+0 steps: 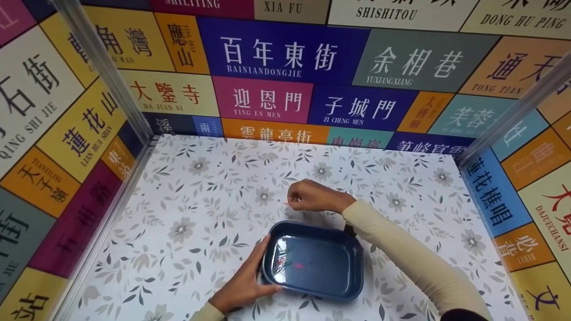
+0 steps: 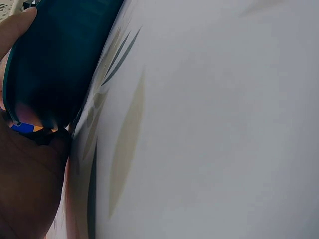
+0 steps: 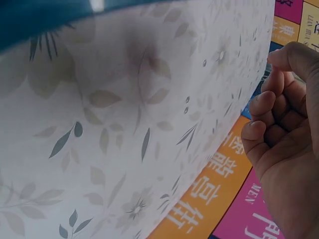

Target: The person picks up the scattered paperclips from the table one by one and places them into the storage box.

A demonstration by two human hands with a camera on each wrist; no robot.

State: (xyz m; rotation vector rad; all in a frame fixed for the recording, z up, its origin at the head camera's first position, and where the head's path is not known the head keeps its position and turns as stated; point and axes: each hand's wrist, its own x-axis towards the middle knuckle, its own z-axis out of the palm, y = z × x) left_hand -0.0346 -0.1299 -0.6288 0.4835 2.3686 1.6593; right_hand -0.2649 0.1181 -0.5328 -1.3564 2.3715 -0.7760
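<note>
A dark blue rectangular tray sits on the flower-patterned tabletop, with a few small red and pale bits lying in it. My left hand grips the tray's left rim, thumb on the near corner; the left wrist view shows the tray's wall against my palm. My right hand hovers just past the tray's far edge, fingers curled, pinching a tiny pink bit at the fingertips. In the right wrist view the curled fingers hide the bit, and the tray's edge runs along the top.
Walls covered in coloured street-name signs close in the table on three sides, with metal posts at the back corners. Two or three tiny beads lie on the tabletop near my right hand.
</note>
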